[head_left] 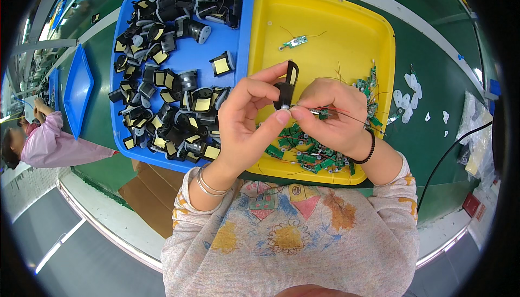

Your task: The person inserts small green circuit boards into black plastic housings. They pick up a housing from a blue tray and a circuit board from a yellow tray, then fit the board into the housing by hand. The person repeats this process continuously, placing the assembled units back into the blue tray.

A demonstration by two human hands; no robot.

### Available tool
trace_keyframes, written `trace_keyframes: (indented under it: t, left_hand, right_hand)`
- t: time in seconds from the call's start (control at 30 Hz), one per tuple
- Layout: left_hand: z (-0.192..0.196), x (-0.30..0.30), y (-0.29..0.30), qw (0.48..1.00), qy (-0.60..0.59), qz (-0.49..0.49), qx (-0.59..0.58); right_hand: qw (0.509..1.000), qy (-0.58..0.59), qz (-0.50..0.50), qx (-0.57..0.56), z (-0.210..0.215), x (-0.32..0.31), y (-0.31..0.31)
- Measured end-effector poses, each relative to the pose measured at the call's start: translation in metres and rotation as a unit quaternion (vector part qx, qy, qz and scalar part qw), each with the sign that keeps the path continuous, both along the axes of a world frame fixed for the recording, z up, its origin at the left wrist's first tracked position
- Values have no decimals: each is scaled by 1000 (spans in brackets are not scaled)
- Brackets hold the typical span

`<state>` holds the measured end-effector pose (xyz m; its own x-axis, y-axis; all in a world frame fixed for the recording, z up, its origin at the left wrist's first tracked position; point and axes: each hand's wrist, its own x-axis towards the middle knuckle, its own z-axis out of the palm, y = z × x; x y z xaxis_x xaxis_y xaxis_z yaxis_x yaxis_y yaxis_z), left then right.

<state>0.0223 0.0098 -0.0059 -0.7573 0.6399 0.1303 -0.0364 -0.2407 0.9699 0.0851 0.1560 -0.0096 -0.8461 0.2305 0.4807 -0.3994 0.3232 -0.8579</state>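
Fingers of my left hand [246,114] are closed in a pinch grip on a small black plastic housing [286,88], held above the yellow tray [325,20]. My right hand [333,114], just beside it, pinches a small green circuit board [323,114] with thin wires, its tip touching the housing. Left of both, a blue tray [184,58] holds a heap of black housings with yellow faces. More green boards lie in the yellow tray. Both trays sit on a green worktop [433,80]; white parts [407,97] lie at right. A person in pink [51,142] works far left.
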Motion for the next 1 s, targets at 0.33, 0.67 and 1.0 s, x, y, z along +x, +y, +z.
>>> trace_keyframes:
  t: [0.33, 0.67, 1.0]
  left_hand:
    - [-4, -1, -2, 995, -52, -48, 74]
    - [-2, 0, -3, 996, -47, -44, 56]
    - [4, -8, -6, 993, 86, 14, -84]
  right_hand:
    - [999, 12, 42, 6, -1, -1, 0]
    - [997, -18, 66, -25, 0, -1, 2]
    - [994, -49, 89, -42, -2, -3, 10]
